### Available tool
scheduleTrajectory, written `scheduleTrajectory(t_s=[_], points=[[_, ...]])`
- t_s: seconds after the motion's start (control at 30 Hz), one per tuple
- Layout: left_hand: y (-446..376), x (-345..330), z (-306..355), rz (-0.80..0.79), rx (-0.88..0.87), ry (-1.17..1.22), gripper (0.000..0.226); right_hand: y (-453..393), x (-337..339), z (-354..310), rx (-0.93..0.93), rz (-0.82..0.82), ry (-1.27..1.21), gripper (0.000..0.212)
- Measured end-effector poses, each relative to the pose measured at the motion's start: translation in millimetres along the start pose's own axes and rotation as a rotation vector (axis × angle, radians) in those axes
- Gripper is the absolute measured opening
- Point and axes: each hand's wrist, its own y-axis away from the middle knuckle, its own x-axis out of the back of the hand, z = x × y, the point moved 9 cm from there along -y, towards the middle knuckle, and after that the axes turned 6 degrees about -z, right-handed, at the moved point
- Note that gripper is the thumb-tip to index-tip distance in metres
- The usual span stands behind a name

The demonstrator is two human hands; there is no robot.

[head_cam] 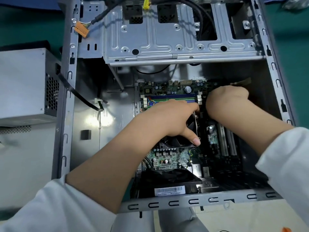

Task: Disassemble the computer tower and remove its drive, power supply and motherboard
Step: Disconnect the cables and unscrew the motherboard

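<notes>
The grey computer tower (70, 91) lies open on its side. Its green motherboard (168, 157) is in the lower right half of the case. My left hand (168, 119) grips the black CPU cooler fan (173, 142), thumb down along its right side. My right hand (229, 104) reaches down at the board's right part beside the fan; its fingers are hidden, so its hold cannot be told. A silver power supply (23, 84) sits outside the case at the left. The empty drive cage (175, 36) spans the top of the case.
A black case fan (168, 180) with a barcode label sits at the case's near wall. Loose black cables with an orange connector (82, 30) and a yellow connector (147, 3) hang at the top. A black ribbon cable (78, 94) runs from the power supply into the case.
</notes>
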Motion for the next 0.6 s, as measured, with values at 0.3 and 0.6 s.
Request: scheduleTrajectory(t_s=[0.3, 0.6], points=[[0.1, -0.3, -1.6, 0.01, -0.008, 0.016, 0.088, 3.0, 6.6, 11.9, 0.028, -0.025, 0.046, 0.032], [-0.1, 0.3, 0.1, 0.009, 0.0, 0.012, 0.086, 9.9, 12.6, 11.5, 0.069, 0.014, 0.067, 0.034]])
